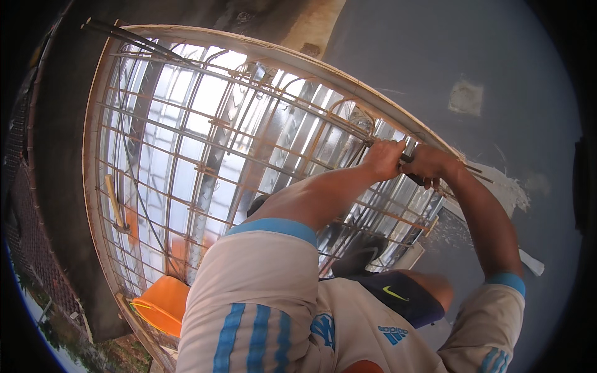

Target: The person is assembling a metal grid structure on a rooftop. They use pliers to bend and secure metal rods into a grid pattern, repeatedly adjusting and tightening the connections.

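Note:
Both my hands are closed and close together near the right end of a grid of steel reinforcing bars (249, 152). My left hand (385, 159) is curled at a long bar by the wooden edge form (323, 65); what its fingers close on is hidden. My right hand (433, 163) wraps round a dark-handled hand tool (414, 178), whose kind I cannot make out. A short dark part of it shows between the two hands. Under the grid lies shiny ribbed metal decking (180, 93). Bent bar hoops (329, 118) rise along the form.
A hammer-like tool with a wooden handle (113, 198) rests on the grid at left. An orange bucket (163, 304) stands at the lower left edge. Loose bars (134, 38) stick out past the far left corner. A grey wall (398, 50) rises beyond the form. Tiled roofing (43, 230) lies outside, left.

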`<state>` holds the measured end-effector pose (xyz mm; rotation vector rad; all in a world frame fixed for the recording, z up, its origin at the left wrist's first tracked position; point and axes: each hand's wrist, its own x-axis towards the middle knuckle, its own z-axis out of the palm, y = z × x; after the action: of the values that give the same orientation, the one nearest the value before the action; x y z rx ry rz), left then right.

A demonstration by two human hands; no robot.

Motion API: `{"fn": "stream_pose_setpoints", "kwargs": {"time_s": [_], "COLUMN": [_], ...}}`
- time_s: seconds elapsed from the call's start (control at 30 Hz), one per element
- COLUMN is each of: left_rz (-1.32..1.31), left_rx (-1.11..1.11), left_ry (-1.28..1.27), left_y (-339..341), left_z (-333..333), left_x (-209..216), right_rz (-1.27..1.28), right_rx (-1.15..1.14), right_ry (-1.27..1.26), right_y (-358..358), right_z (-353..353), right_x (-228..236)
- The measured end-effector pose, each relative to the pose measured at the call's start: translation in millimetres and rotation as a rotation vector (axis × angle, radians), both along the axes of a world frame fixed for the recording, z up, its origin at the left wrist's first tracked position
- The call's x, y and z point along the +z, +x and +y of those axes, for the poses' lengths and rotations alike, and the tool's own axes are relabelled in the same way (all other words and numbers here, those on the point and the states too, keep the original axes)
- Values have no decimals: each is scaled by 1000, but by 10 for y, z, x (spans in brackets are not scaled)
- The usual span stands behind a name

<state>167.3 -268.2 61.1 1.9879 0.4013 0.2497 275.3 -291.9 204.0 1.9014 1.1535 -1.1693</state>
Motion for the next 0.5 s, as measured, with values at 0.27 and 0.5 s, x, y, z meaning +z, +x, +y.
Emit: {"fn": "stream_pose_setpoints", "kwargs": {"time_s": [0.27, 0.5], "left_rz": [18, 654], "left_rx": [0, 93], "left_ry": [-128, -59], "left_y": [47, -392], "left_z": [118, 220], "left_x": [-143, -133], "right_rz": [-363, 72], "right_rx": [339, -411], "right_ry": [364, -364], "right_y": [-225, 53], "right_z": [-4, 327], "right_x": [-235, -19]}}
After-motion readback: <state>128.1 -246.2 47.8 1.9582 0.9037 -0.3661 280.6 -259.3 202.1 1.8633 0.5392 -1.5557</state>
